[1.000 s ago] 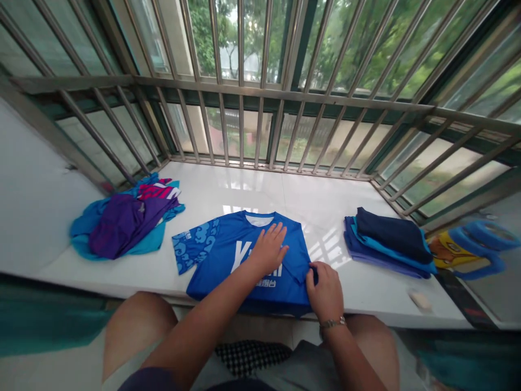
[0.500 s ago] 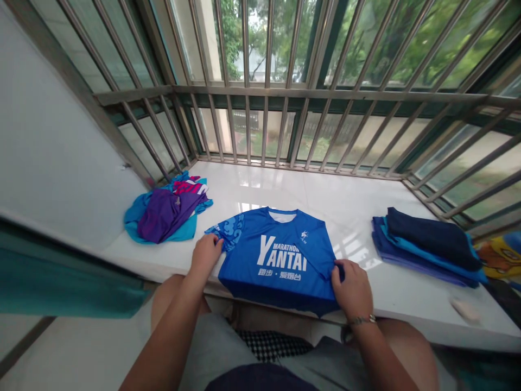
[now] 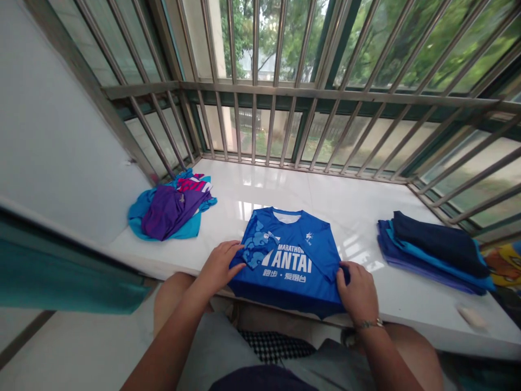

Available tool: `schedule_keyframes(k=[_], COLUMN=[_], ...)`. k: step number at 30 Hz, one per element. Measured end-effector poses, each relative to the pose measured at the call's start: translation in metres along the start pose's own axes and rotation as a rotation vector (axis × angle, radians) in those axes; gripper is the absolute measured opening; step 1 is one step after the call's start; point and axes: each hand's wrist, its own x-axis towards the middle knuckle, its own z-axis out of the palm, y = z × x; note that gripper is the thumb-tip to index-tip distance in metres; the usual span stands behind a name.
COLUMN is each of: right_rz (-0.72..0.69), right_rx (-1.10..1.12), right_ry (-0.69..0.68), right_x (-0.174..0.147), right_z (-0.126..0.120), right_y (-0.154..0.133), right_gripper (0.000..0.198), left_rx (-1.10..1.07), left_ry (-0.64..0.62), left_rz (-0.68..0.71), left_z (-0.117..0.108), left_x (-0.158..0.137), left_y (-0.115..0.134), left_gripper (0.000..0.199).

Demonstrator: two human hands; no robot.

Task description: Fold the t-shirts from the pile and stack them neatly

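Observation:
A blue T-shirt (image 3: 291, 274) with white "MARATHON YANTAI" print lies front up on the white sill, its lower part hanging over the front edge. Both sleeves are folded inward across the chest; the patterned sleeve (image 3: 258, 247) covers part of the big letter Y. My left hand (image 3: 222, 263) rests at the shirt's left side, fingers stretched and thumb apart, touching the folded edge. At the right edge, my right hand (image 3: 358, 288) has thumb and finger closed on the shirt's fabric.
A loose heap of purple and light blue clothes (image 3: 171, 209) lies at the left. On the right is a folded stack of dark and blue clothes (image 3: 435, 247), with a small pale object (image 3: 472, 315) in front. Metal window bars (image 3: 293, 89) stand behind the sill (image 3: 325, 190).
My left hand has brought the patterned sleeve inward over the chest and let it go. My right hand stays at the shirt's right edge. The view has shifted slightly.

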Motion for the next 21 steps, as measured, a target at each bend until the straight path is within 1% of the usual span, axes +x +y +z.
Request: schedule_keyframes(k=[3, 5, 7, 8, 10, 13, 15, 17, 19, 21], right_rz=[-0.031, -0.072, -0.129, -0.157, -0.176, -0.109, -0.072, -0.093, -0.118, -0.068], right_rx=[-0.017, 0.031, 0.122, 0.159, 0.177, 0.088, 0.051, 0.079, 0.154, 0.235], right_ry=[0.055, 0.069, 0.030, -0.015, -0.129, -0.269, -0.303, -0.293, -0.278, -0.297], right_x=[0.008, 0.016, 0.027, 0.032, 0.044, 0.061, 0.069, 0.073, 0.072, 0.069], right_z=[-0.014, -0.020, -0.016, -0.010, 0.009, 0.045, 0.062, 0.069, 0.064, 0.054], right_y=[-0.022, -0.050, -0.086, -0.106, -0.142, -0.180, -0.193, -0.198, -0.198, -0.195], right_gripper=[0.030, 0.030, 0.030, 0.031, 0.031, 0.029, 0.020, 0.015, 0.019, 0.022], left_rx=[-0.020, -0.015, -0.002, 0.001, -0.011, -0.061, -0.088, -0.097, -0.093, -0.077], left_ry=[-0.059, -0.084, -0.098, -0.101, -0.098, -0.071, -0.045, -0.025, -0.022, -0.032], left_rz=[-0.020, -0.013, -0.011, -0.013, -0.019, -0.033, -0.049, -0.058, -0.056, -0.051], left_z=[-0.004, -0.005, -0.004, -0.003, 0.000, 0.004, 0.004, 0.004, 0.002, 0.001], left_x=[-0.001, 0.001, 0.005, 0.007, 0.010, 0.012, 0.011, 0.010, 0.009, 0.009], left_y=[-0.012, -0.015, -0.015, -0.015, -0.016, -0.017, -0.018, -0.017, -0.015, -0.012], left_gripper=[0.042, 0.036, 0.033, 0.032, 0.032, 0.033, 0.032, 0.032, 0.033, 0.035])
